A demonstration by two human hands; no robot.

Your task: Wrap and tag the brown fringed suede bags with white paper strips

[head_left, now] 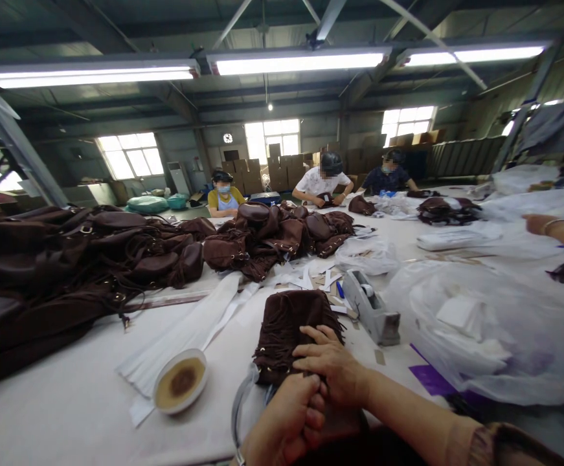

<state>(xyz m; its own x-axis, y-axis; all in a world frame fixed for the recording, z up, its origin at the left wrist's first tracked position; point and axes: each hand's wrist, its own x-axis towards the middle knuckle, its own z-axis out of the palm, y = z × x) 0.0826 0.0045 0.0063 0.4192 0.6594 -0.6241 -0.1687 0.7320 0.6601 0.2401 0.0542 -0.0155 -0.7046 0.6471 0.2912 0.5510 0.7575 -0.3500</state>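
A dark brown fringed bag (296, 310) lies on the white table in front of me. My right hand (333, 362) rests on its fringed face with the fingers spread and stretched out. Close beside it, at the bag's near edge, my left hand (294, 417) is closed with its fingers curled in. Whatever it may hold is hidden. Smooth brown leather (342, 421) shows below my hands. A grey band or cable (237, 411) loops by my left wrist.
Piled brown bags (282, 233) cover the table's left and far side. A bowl (204, 382) with brownish contents stands left. To the right are a tape dispenser (372, 307) and a stuffed clear plastic bag (544, 330). Co-workers sit opposite; another person's hand (544, 223) reaches in at right.
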